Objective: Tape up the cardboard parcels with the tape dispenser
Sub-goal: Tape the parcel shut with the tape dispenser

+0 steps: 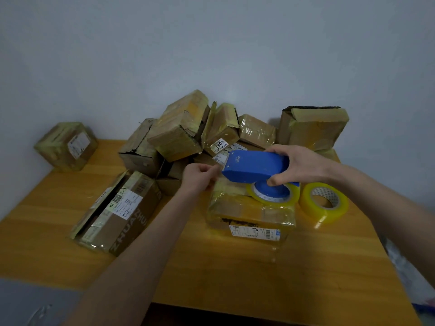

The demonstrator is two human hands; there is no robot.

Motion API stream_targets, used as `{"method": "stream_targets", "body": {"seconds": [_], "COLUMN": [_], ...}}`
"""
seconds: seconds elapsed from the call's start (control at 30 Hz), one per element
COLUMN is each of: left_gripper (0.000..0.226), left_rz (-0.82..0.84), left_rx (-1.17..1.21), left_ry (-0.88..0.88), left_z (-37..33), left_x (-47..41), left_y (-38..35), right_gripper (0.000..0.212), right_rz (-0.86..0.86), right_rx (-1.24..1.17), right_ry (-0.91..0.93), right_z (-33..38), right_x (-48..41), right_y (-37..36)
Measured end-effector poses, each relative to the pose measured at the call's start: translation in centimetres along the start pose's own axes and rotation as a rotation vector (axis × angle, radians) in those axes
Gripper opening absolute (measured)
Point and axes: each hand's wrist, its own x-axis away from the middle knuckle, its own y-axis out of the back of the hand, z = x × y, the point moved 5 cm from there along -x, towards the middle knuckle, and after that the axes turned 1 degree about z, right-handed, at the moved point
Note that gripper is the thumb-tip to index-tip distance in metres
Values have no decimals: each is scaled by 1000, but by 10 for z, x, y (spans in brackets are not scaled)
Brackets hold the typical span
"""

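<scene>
Piled parcels [188, 132] block the table's [235, 267] far side; near side open.

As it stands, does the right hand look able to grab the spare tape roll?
Likely not yet: the right hand grips the tape dispenser, though the spare tape roll lies uncovered just beside it.

The room is dim, under a flat, cool light that leaves the wall [211, 43] grey-blue and darker toward its upper corners. The table [235, 267] shows a dull orange. Soft shadows sit behind the parcels [179, 132] at the far edge, none of them hard. Pale glints break on their tape wrapping and on the roll [324, 203] near the right edge. Everything looks a little soft and grainy, and the left hand [197, 177] smears slightly. The table's edges bow outward, and its near corners blur most.
</scene>
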Motion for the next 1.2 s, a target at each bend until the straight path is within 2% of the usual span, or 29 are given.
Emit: {"method": "stream_targets", "body": {"seconds": [0.17, 0.53, 0.67, 0.7, 0.77, 0.83, 0.9, 0.97, 1.0, 1.03, 1.07, 1.13, 1.2], "left_gripper": [21, 23, 17, 16, 37, 56, 59, 51, 50, 55, 67, 93, 100], "left_rz": [-89, -151, -114, -93, -10, 92, 17, -154, -139, -35, 113, 345, 372], "left_rx": [53, -44, -56, -81, -221, -524, -779, -826, -808, -805, -825, -997, -1151], "left_ry": [48, 103, 164, 166, 171, 192, 99, -225, -397, -520, -572, -528, -502], "left_z": [30, 79, 101, 104, 106, 105, 96, 69, 55, 45, 40, 44, 50], "left_x": [-3, -14, -20, -20, -22, -22, -18, -6, 3, 12, 22, 34, 34], "left_y": [40, 12, -6, -11, -18, -13, -1, -1, -11, -26, -44, -67, -69], "right_gripper": [58, 56, 55, 55, 55, 57, 60, 62, 63, 65, 67, 74, 75], "right_rz": [9, 127, 131, 133, 130, 125, 118, 114, 119, 125, 129, 125, 111], "right_rx": [59, 232, 244, 240, 232, 257, 269, 265, 267, 269, 270, 272, 258], "right_ry": [-33, -96, -117, -121, -125, -126, -127, -121, -117, -113, -108, -94, -73], "right_z": [-6, -17, -19, -19, -20, -21, -21, -19, -19, -19, -18, -16, -16], "right_x": [11, -4, -8, -9, -8, -7, -7, -8, -8, -9, -9, -7, -4], "right_y": [19, -9, -16, -17, -18, -18, -18, -18, -18, -18, -17, -15, -13]}}
